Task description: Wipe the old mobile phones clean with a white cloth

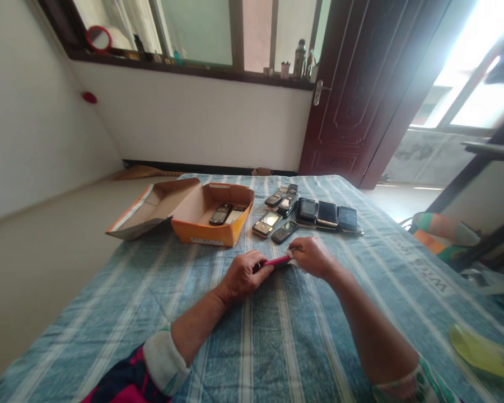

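Between my hands is a slim phone with a pink edge (277,261), held just above the striped cloth. My left hand (244,274) is closed around its left end. At the other end, my right hand (311,256) pinches a small white tissue or cloth (292,259) against the phone. Beyond my hands lie several keypad phones, among them a dark one (284,232) and one with a lit-looking screen (267,223). To their right are stacks of touchscreen phones (327,214). An open orange cardboard box (205,234) at the left holds a black phone (220,213) and a paler one.
A blue striped cloth (218,347) covers the surface. The box's lid (151,210) is folded out to the left. A yellow-green item (483,352) lies at the right edge. Behind stand a dark red door (344,106) and a sill with a flask (299,59).
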`<state>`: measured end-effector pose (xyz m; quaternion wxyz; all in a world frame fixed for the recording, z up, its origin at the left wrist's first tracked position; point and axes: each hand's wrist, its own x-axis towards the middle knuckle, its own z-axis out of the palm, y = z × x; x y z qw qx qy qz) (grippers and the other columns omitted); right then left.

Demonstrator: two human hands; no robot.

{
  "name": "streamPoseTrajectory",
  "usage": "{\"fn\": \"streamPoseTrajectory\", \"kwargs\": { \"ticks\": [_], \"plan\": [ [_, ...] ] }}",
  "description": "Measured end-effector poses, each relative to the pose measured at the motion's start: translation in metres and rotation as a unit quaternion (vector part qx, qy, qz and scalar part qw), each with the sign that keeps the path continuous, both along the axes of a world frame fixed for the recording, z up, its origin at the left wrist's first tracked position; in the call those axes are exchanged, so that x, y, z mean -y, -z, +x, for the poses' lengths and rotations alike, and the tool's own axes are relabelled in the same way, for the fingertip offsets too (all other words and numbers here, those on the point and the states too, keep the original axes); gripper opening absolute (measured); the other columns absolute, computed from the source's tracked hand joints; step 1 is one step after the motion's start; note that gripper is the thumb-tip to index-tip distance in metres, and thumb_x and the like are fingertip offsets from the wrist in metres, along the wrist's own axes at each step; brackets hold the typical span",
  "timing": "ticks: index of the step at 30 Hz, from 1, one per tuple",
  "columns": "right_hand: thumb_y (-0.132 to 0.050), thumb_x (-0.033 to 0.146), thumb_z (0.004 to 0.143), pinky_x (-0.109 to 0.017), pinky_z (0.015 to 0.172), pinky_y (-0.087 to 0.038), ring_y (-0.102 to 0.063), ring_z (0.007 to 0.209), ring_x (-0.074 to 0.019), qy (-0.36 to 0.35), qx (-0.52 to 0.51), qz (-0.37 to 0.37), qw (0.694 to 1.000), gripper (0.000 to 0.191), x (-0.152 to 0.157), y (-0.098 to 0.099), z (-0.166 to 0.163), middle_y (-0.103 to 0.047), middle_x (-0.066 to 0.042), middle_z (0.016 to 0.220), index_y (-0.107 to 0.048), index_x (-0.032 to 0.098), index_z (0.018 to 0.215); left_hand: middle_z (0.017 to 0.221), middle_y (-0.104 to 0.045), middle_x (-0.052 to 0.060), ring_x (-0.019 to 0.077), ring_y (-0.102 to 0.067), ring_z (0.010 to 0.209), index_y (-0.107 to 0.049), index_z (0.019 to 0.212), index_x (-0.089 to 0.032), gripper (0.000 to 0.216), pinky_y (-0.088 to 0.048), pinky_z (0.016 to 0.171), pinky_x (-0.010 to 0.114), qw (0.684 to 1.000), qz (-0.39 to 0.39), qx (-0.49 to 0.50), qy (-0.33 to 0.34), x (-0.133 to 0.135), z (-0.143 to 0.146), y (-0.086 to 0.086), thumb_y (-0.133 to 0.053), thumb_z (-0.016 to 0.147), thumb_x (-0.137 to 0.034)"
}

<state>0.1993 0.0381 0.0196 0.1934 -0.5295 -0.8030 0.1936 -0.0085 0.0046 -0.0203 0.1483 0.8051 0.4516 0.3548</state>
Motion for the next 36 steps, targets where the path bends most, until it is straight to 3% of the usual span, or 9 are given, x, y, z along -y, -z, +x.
{"fn": "streamPoseTrajectory", "kwargs": {
  "ticks": [7, 13, 19, 22, 26, 32, 36],
  "plan": [
    [-0.050, 0.017, 0.079, -0.022, 0.060, -0.034, -0.058, 0.069, -0.0140, -0.017, -0.012, 0.017, 1.000, 0.023, -0.007, 0.003, 0.007, -0.068, -0.002, 0.073, -0.073, 0.018, 0.078, 0.068, -0.057, 0.001, 0.0121, -0.051, 0.062, -0.066, 0.075, -0.014, 0.021, -0.041, 0.059, 0.024, 1.000, -0.019, 0.012, -0.004, 0.000, 0.000, -0.001, -0.059, 0.084, -0.032],
    [-0.049, 0.011, 0.076, -0.022, 0.058, -0.031, -0.053, 0.064, -0.0124, 0.009, -0.013, 0.038, 0.999, 0.022, -0.009, 0.005, 0.011, -0.062, 0.000, 0.065, -0.068, 0.018, 0.068, 0.069, -0.058, 0.001, 0.0122, -0.051, 0.062, -0.066, 0.075, -0.014, 0.022, -0.041, 0.059, 0.024, 0.999, -0.036, 0.020, -0.005, 0.001, 0.000, -0.001, -0.058, 0.085, -0.032],
    [-0.048, 0.007, 0.072, -0.023, 0.062, -0.034, -0.058, 0.071, -0.0150, 0.072, -0.035, 0.055, 0.995, 0.025, -0.010, 0.008, 0.011, -0.066, -0.002, 0.074, -0.069, 0.018, 0.081, 0.069, -0.059, 0.002, 0.0127, -0.052, 0.063, -0.067, 0.076, -0.014, 0.023, -0.042, 0.059, 0.023, 0.999, -0.042, 0.022, -0.007, 0.001, 0.000, -0.001, -0.057, 0.085, -0.033],
    [-0.048, 0.004, 0.070, -0.023, 0.068, -0.038, -0.060, 0.079, -0.0165, 0.094, -0.059, 0.100, 0.989, 0.032, -0.009, 0.008, 0.009, -0.069, -0.003, 0.085, -0.068, 0.020, 0.090, 0.068, -0.059, 0.001, 0.0124, -0.052, 0.062, -0.068, 0.077, -0.014, 0.024, -0.041, 0.058, 0.023, 0.999, -0.038, 0.020, -0.009, 0.000, 0.000, -0.001, -0.058, 0.085, -0.034],
    [-0.046, 0.003, 0.074, -0.024, 0.072, -0.039, -0.059, 0.085, -0.0167, 0.055, -0.046, 0.166, 0.984, 0.032, -0.002, 0.007, 0.000, -0.066, -0.005, 0.093, -0.066, 0.021, 0.092, 0.066, -0.058, 0.001, 0.0116, -0.052, 0.060, -0.067, 0.075, -0.014, 0.025, -0.041, 0.057, 0.022, 0.999, -0.035, 0.027, -0.007, 0.000, 0.000, -0.001, -0.058, 0.085, -0.035],
    [-0.047, 0.006, 0.083, -0.027, 0.062, -0.034, -0.056, 0.077, -0.0174, -0.016, 0.079, 0.164, 0.983, 0.022, 0.022, 0.009, -0.027, -0.062, -0.005, 0.085, -0.063, 0.019, 0.073, 0.067, -0.060, 0.001, 0.0118, -0.052, 0.062, -0.068, 0.078, -0.015, 0.026, -0.042, 0.058, 0.022, 0.999, -0.038, 0.032, -0.004, 0.001, 0.001, -0.001, -0.056, 0.086, -0.037],
    [-0.050, 0.008, 0.084, -0.027, 0.065, -0.036, -0.055, 0.080, -0.0184, -0.046, 0.076, 0.178, 0.980, 0.019, 0.032, 0.016, -0.043, -0.062, -0.007, 0.087, -0.064, 0.019, 0.076, 0.067, -0.058, 0.000, 0.0123, -0.052, 0.064, -0.064, 0.072, -0.015, 0.028, -0.042, 0.059, 0.022, 0.999, -0.035, 0.035, 0.010, 0.001, 0.002, -0.003, -0.053, 0.087, -0.035]
  ]
}}
